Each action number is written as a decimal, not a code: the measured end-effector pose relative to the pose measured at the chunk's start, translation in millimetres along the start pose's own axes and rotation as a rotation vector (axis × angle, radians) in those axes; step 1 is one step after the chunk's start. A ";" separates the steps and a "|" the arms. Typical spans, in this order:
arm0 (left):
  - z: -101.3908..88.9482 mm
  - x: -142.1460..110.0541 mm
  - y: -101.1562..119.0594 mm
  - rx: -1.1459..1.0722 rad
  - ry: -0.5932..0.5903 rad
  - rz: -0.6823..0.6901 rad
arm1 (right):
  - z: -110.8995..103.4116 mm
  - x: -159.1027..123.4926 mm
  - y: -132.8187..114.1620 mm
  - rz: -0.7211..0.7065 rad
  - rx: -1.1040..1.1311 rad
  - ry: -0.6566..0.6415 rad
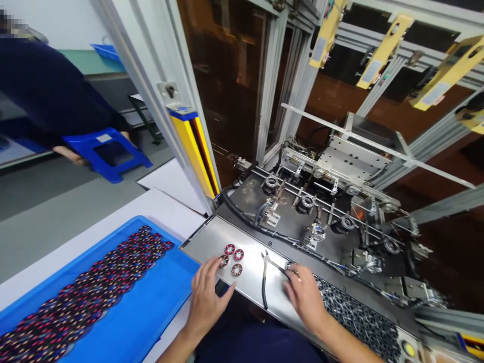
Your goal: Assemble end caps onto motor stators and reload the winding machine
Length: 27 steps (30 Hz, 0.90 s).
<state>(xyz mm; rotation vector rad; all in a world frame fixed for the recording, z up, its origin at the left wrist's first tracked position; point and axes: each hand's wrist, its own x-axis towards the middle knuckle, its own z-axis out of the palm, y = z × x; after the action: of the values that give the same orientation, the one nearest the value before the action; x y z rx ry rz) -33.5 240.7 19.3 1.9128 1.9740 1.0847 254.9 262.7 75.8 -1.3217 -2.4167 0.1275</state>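
My left hand (207,292) is open, thumb apart from the fingers. Its fingertips touch one wound motor stator (224,260) on the metal ledge (214,233). Close by lie two stators with red windings (230,249) and another with copper-coloured windings (236,270). Between the hands rest diagonal cutting pliers (265,258), jaws pointing away from me, one dark handle running toward my right hand (305,295). That hand's fingers are bent around a small grey ring-shaped part (289,264), mostly hidden beneath them. Right of it, many dark ring-shaped cores (351,312) lie in rows.
At left, a blue tray (159,292) holds rows of wound stators (83,292). Machine fixtures (307,203) stand behind the ledge, with a yellow light-barrier post (194,151) at its left. Yellow brackets (385,50) hang above. Another person (49,96) holds a blue stool (109,151).
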 end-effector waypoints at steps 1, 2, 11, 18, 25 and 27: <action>2.8 -1.5 4.4 0.046 0.015 0.048 | -10.5 -15.0 13.6 0.036 -0.024 0.005; 6.2 -1.8 7.8 0.094 0.030 0.086 | -18.1 -28.8 25.1 0.063 -0.045 0.004; 4.2 4.0 34.6 0.038 -0.029 0.173 | -7.4 -72.3 31.2 0.168 -0.084 -0.071; 43.8 -3.9 83.9 -0.171 -0.551 0.373 | -12.2 -62.2 33.2 0.023 -0.080 -0.144; 32.3 9.5 85.2 -0.250 -0.539 0.146 | -18.0 -47.9 33.8 -0.133 0.005 -0.039; 20.6 15.0 97.9 -0.348 -0.556 0.070 | -30.9 -33.4 25.0 -0.148 0.080 0.017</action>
<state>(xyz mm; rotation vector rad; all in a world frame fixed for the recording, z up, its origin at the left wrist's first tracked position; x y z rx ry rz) 53.7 252.5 69.2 1.8404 1.3347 0.7365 302.4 245.8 88.3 -1.1014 -2.4575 0.1697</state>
